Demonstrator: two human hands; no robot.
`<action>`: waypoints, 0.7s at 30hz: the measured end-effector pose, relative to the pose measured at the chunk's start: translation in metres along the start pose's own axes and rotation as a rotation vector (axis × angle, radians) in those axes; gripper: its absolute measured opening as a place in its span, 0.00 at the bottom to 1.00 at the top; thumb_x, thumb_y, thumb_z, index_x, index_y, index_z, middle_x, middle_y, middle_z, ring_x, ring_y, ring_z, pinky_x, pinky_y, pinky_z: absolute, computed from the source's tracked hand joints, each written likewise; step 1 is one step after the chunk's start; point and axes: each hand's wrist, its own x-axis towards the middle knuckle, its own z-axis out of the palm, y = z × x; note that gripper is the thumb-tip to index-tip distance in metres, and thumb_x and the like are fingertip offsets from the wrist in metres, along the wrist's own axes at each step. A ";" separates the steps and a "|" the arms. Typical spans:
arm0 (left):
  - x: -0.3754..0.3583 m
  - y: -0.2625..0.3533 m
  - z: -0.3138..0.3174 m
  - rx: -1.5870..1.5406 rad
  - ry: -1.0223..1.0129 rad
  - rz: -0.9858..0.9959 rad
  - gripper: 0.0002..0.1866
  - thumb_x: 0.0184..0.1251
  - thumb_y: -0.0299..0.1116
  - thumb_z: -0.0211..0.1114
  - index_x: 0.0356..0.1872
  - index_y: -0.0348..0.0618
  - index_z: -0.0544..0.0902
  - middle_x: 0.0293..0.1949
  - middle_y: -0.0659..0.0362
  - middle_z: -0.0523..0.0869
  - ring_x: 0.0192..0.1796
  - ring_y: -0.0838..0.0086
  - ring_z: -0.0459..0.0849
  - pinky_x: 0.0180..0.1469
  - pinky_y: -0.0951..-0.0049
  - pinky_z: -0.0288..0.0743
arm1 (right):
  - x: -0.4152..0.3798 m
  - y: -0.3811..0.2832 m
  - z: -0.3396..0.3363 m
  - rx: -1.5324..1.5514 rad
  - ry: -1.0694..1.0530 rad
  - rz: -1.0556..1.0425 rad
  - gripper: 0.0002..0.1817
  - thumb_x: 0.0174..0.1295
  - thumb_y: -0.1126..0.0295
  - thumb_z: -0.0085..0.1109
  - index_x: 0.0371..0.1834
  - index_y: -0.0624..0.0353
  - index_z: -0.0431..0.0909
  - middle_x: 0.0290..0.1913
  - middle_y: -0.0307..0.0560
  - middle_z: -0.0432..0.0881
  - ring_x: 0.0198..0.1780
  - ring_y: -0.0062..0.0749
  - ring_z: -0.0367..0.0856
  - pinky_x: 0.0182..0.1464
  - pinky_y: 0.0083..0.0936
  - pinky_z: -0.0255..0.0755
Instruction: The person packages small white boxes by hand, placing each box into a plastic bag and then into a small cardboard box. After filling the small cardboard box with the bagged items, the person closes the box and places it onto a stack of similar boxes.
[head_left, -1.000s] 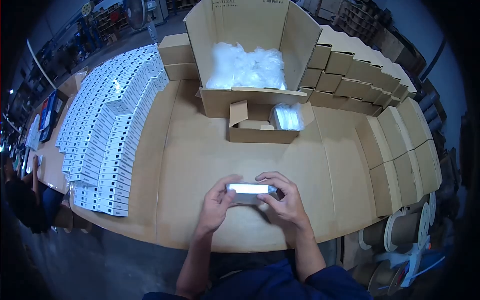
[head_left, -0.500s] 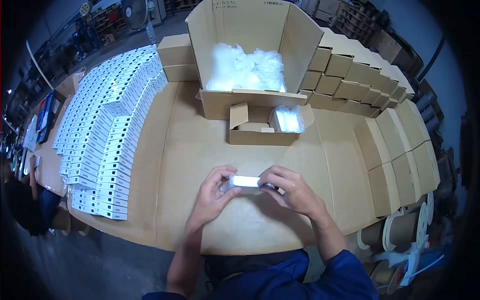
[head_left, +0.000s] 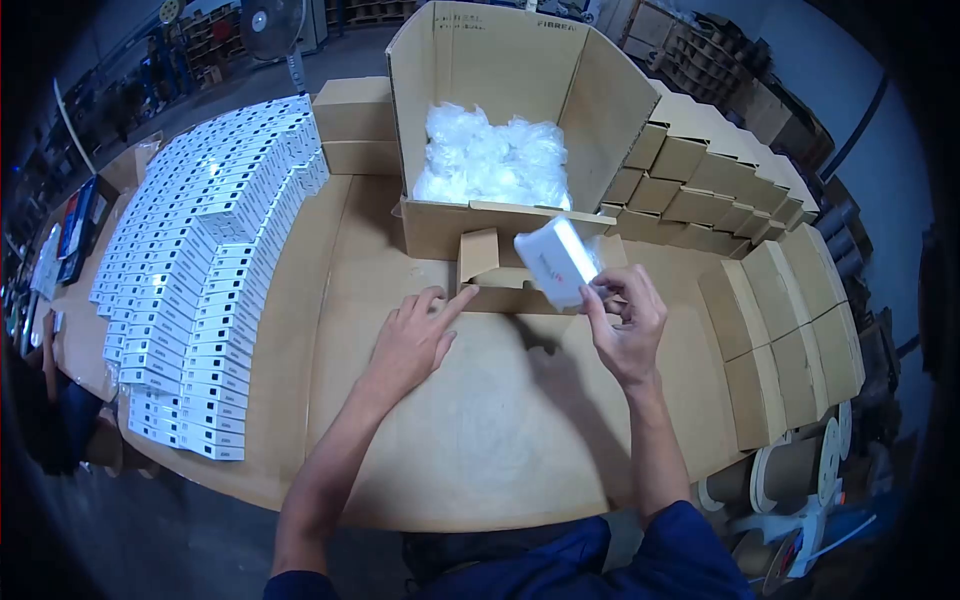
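Raised in my right hand (head_left: 630, 320) is a small white box (head_left: 556, 265) with a little print on its face and what looks like clear plastic around it. It is tilted and hangs over the right part of an open brown carton (head_left: 535, 299), hiding much of the inside. My left hand (head_left: 412, 335) holds nothing, its fingers spread. Its index fingertip reaches the left front corner of the carton, seemingly touching it. Behind stands a large open cardboard box (head_left: 425, 228) with a heap of clear plastic bags (head_left: 490, 160) in it.
Rows of stacked white boxes (head_left: 190, 290) fill the table's left side. Closed brown cartons (head_left: 690, 170) are piled at the back right, with more cartons (head_left: 790, 340) along the right edge. Cable spools (head_left: 790, 470) stand below right. Another person's arm (head_left: 50, 360) shows at far left.
My hands have parted. The right one has carried the white box forward and up over the carton; the left has let go of it and reached forward to the carton's left front corner.
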 end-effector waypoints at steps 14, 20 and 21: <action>0.006 -0.012 0.012 0.056 0.035 0.085 0.44 0.64 0.32 0.72 0.82 0.56 0.63 0.55 0.53 0.81 0.54 0.60 0.81 0.53 0.57 0.78 | -0.022 0.035 0.036 -0.305 0.060 0.006 0.14 0.61 0.84 0.67 0.50 0.65 0.83 0.39 0.53 0.79 0.35 0.41 0.84 0.36 0.34 0.89; 0.006 -0.010 0.017 0.208 0.142 0.128 0.46 0.61 0.33 0.73 0.82 0.58 0.63 0.44 0.60 0.83 0.42 0.66 0.83 0.42 0.61 0.79 | -0.006 0.046 0.044 -0.486 -0.045 0.009 0.11 0.61 0.78 0.68 0.47 0.65 0.84 0.39 0.61 0.79 0.34 0.57 0.83 0.38 0.50 0.77; 0.006 -0.010 0.017 0.228 0.137 0.127 0.46 0.60 0.33 0.73 0.82 0.58 0.63 0.43 0.60 0.83 0.41 0.66 0.83 0.42 0.62 0.79 | -0.006 0.049 0.046 -0.499 -0.068 0.041 0.10 0.61 0.78 0.68 0.45 0.66 0.84 0.39 0.61 0.79 0.35 0.58 0.83 0.38 0.50 0.78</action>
